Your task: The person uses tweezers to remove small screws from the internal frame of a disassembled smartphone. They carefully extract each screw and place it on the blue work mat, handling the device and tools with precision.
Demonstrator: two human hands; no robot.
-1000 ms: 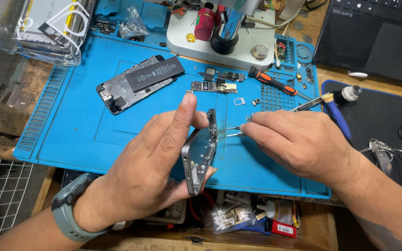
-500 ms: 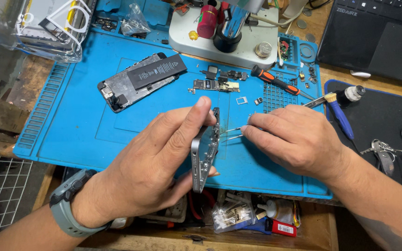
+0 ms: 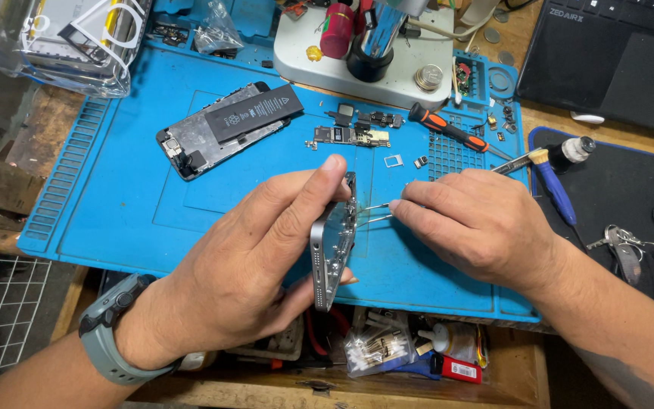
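My left hand (image 3: 255,261) grips a silver phone housing (image 3: 334,246) on edge above the blue work mat (image 3: 115,204), index finger along its top, thumb under its lower end. My right hand (image 3: 478,227) pinches metal tweezers (image 3: 376,212) whose tips touch the inner side of the housing near its upper end. A grey watch sits on my left wrist. Both hands hover over the mat's near middle.
A phone screen assembly with a black battery (image 3: 228,125) lies at the mat's upper left. Small circuit boards (image 3: 353,136), an orange-handled screwdriver (image 3: 452,132), a blue-handled tool (image 3: 554,185), a microscope base (image 3: 387,57), a laptop (image 3: 615,53) and keys (image 3: 622,246) lie around.
The housing and both hands have shifted slightly; the tweezers stay at the housing's upper inner edge. Otherwise the same.
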